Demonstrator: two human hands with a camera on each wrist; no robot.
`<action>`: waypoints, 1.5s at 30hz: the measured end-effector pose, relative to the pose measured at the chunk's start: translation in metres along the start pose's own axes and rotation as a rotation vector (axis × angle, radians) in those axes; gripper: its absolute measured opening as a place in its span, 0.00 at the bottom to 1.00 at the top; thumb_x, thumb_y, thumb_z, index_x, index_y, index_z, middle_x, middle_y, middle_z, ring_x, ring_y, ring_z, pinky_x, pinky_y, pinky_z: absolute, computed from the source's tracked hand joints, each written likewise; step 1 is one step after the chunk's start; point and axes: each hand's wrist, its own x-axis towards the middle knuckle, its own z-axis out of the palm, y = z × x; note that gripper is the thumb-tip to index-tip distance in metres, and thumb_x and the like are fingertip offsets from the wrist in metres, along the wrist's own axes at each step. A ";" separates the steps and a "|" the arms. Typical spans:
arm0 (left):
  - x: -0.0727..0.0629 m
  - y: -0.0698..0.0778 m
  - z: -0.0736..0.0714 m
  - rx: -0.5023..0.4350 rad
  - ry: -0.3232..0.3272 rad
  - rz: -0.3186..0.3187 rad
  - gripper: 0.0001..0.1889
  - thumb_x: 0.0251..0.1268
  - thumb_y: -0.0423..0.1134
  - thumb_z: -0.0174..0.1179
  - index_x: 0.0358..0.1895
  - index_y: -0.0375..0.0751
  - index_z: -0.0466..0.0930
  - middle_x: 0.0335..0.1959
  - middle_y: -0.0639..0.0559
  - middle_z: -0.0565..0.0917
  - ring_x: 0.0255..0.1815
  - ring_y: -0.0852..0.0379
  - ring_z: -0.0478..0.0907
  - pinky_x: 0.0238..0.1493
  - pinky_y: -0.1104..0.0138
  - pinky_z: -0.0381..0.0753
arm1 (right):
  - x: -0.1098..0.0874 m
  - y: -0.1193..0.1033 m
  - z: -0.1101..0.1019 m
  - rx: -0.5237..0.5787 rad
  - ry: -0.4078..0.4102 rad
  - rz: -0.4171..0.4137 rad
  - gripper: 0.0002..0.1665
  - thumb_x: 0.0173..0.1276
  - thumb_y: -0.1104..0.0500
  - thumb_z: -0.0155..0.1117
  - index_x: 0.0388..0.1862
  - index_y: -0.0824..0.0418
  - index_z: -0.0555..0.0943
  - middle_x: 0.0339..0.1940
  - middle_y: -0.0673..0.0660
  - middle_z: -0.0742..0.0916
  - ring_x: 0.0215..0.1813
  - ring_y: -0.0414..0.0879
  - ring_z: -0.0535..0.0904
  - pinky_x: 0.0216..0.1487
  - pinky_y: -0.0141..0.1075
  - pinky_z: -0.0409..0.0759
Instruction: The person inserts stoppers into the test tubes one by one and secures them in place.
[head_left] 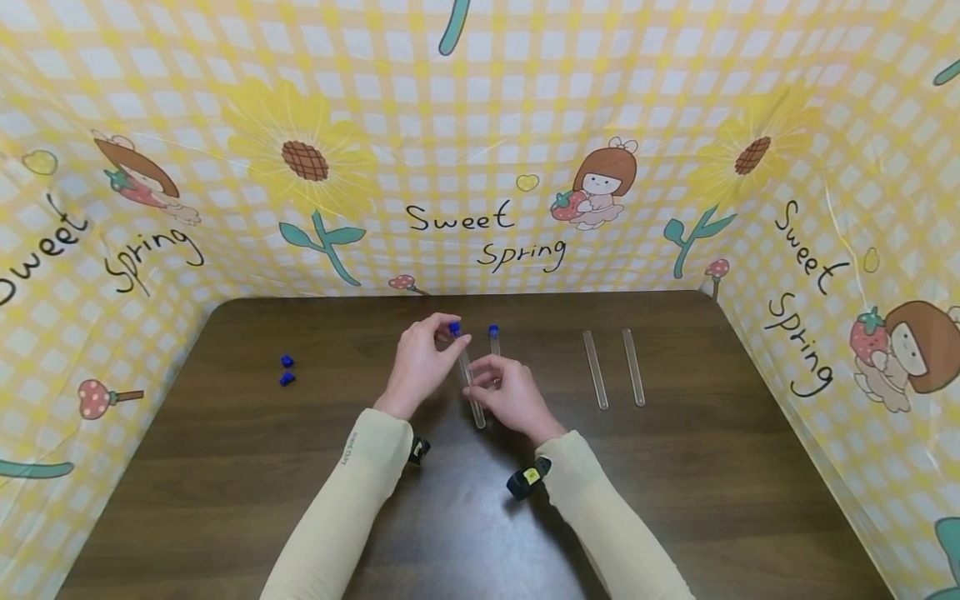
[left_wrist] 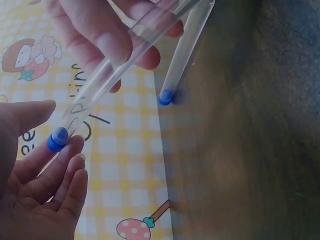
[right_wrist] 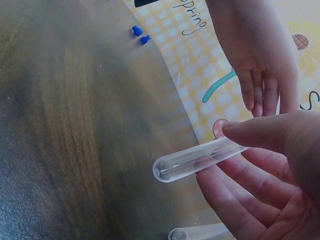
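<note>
One capped tube (head_left: 493, 340) lies on the table (head_left: 225, 467); right hand (head_left: 512, 395) grips a second tube (head_left: 471, 387), left hand (head_left: 420, 364) fingers pinch its blue cap (head_left: 454, 327); two bare tubes (head_left: 595, 369) and two loose caps (head_left: 287, 370) remain.

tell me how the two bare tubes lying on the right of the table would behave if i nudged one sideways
The bare tubes are round, smooth and straight, so one would probably roll across the flat table rather than slide. They look clear, thin-walled and empty, so likely light, and possibly breakable if glass. With no cap on them, nothing would check the roll.

The tube (head_left: 472, 392) looked clear glossy plastic (blue cap (head_left: 454, 327) matt); the table (head_left: 225, 467) was dark wood-grain.
</note>
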 end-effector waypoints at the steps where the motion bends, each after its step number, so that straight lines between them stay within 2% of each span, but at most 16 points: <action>1: 0.000 0.000 0.001 0.004 -0.004 -0.004 0.20 0.69 0.44 0.69 0.58 0.38 0.82 0.43 0.47 0.85 0.45 0.49 0.78 0.49 0.56 0.77 | 0.000 0.000 0.000 -0.004 0.001 0.001 0.16 0.67 0.60 0.74 0.53 0.57 0.84 0.36 0.50 0.90 0.33 0.42 0.86 0.36 0.38 0.85; 7: -0.002 -0.001 0.004 0.014 -0.019 -0.028 0.23 0.66 0.43 0.71 0.61 0.39 0.80 0.42 0.47 0.84 0.45 0.49 0.79 0.49 0.55 0.79 | -0.001 -0.001 0.000 -0.020 0.011 0.002 0.16 0.67 0.60 0.74 0.53 0.58 0.84 0.38 0.51 0.90 0.34 0.41 0.85 0.37 0.37 0.85; 16: -0.004 -0.006 0.009 -0.038 -0.035 -0.026 0.26 0.66 0.39 0.71 0.65 0.38 0.74 0.38 0.49 0.85 0.40 0.52 0.82 0.46 0.57 0.83 | -0.001 0.000 0.002 -0.017 0.035 -0.022 0.16 0.68 0.61 0.73 0.53 0.60 0.84 0.37 0.51 0.90 0.34 0.42 0.85 0.37 0.37 0.84; 45: -0.003 -0.002 0.007 -0.056 -0.034 -0.024 0.25 0.69 0.35 0.68 0.66 0.34 0.73 0.37 0.49 0.83 0.39 0.52 0.81 0.45 0.58 0.82 | -0.002 -0.002 0.005 0.043 0.057 -0.051 0.14 0.68 0.63 0.73 0.52 0.61 0.85 0.38 0.52 0.88 0.35 0.44 0.84 0.38 0.37 0.85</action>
